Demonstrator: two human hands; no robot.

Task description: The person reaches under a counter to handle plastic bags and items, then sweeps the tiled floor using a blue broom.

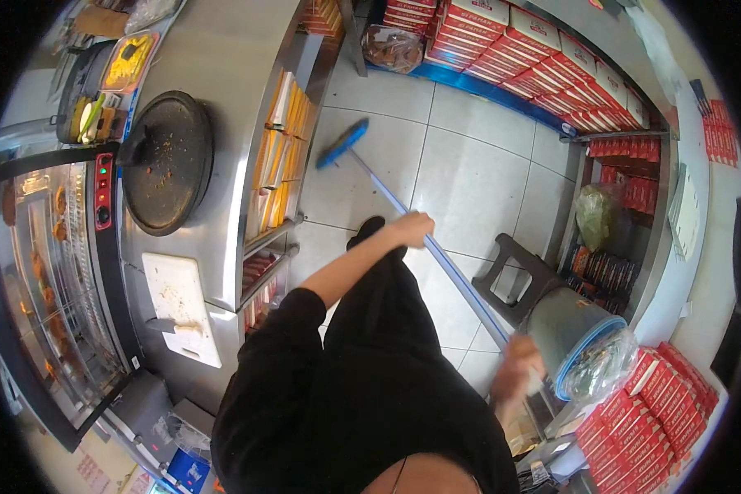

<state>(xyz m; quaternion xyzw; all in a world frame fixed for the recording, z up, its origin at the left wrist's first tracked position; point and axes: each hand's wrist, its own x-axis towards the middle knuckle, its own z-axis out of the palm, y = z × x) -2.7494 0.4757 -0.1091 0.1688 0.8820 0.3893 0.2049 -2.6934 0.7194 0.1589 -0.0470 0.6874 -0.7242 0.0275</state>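
Note:
A long broom handle (460, 281), pale blue, slants across the view. My left hand (414, 229) is closed around its middle. Near the handle's upper end, my right hand (517, 369) grips it, somewhat blurred. The blue-bristled broom head (344, 143) rests on the grey tile floor (469, 167), close to the foot of the steel counter. A few dark crumbs lie on the tiles around it. My dark shoe (368, 230) shows below my left forearm.
Left stands a steel counter (222, 68) with a stone mortar (168, 163), a cutting board with a knife (182, 309) and a heated display case (55, 278). A dark plastic stool (509, 278) and lined bin (574, 346) stand right. Red-and-white boxes (500, 49) fill the far shelf.

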